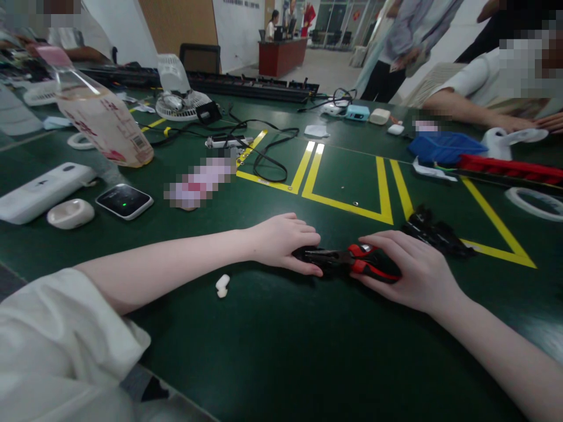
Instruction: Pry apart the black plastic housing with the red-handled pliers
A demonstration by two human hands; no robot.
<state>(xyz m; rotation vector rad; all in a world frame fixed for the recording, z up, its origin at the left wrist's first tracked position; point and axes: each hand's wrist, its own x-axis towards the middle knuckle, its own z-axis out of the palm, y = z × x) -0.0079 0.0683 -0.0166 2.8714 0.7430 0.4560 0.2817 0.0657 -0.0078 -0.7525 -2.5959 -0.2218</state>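
Note:
My right hand (416,266) is closed around the red and black handles of a pair of pliers (373,264), whose jaws point left. Across from it, my left hand (288,243) is closed on a small black part (303,253), mostly covered by the fingers. The plier jaws reach to this part, and I cannot tell whether they grip it. Beyond my right hand, several black pieces (435,231) lie in a pile on the green table (272,351). A white earbud (223,285) rests below my left forearm.
On the left stand a tilted drink bottle (103,117), a white power bank (46,190), an earbud case (70,213) and a square-screened device (124,201). A white fan (180,94) and black cable (275,173) lie farther back. Yellow tape (347,205) marks the table. Other people are at the right.

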